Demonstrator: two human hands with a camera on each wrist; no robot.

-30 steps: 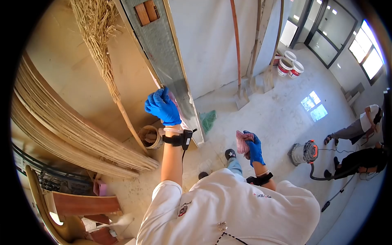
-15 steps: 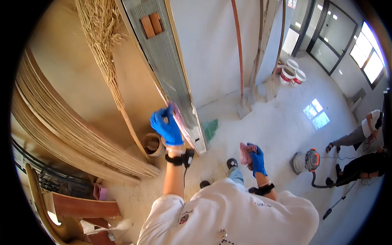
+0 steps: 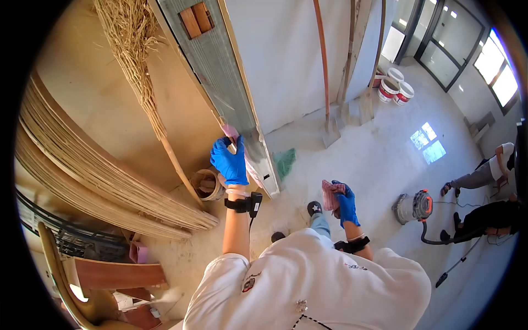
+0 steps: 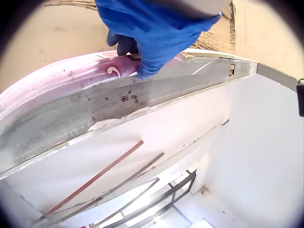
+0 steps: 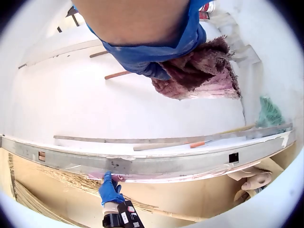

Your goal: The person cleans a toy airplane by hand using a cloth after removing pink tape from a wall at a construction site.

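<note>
One cloth, bucket of brown material

Unfinished building interior, I reckon | bare grey frame right by the left fingers | shovels and buckets off to their right, farther away | twig broom and stacked bowed sheets to their left
</note>
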